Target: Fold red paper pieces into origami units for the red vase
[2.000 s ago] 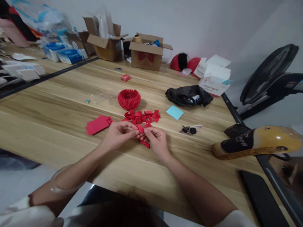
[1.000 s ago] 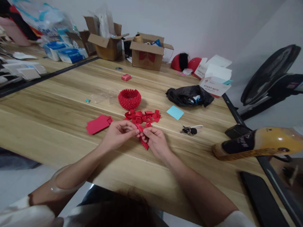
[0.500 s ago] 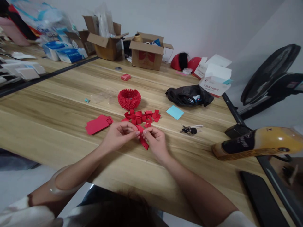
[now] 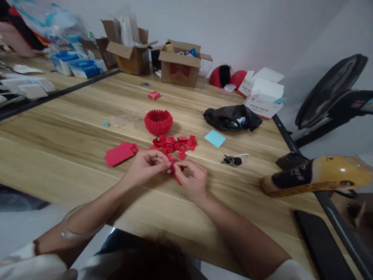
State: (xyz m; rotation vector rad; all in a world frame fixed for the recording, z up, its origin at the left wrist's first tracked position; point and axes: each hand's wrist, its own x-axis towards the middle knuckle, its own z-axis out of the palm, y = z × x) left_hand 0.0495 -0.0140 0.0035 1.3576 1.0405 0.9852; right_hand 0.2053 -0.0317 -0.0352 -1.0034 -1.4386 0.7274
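My left hand [image 4: 145,165] and my right hand [image 4: 190,177] meet over the wooden table [image 4: 87,128], both pinching a chain of red folded paper pieces [image 4: 174,171]. The chain runs down between the fingers, partly hidden by them. Just beyond lies a pile of loose red folded pieces [image 4: 175,144]. Behind the pile stands a round red paper bowl [image 4: 159,121]. A stack of flat red paper sheets [image 4: 119,153] lies to the left of my left hand.
Keys [image 4: 234,159], a blue sticky note [image 4: 215,138] and a black bag [image 4: 231,118] lie to the right. Cardboard boxes [image 4: 180,64] and sticky-note boxes [image 4: 264,97] line the far edge. A yellow object [image 4: 314,177] and a fan [image 4: 329,91] sit at right.
My right hand has turned and closed more tightly over the red chain, which now looks narrower and edge-on. My left hand has hardly moved.
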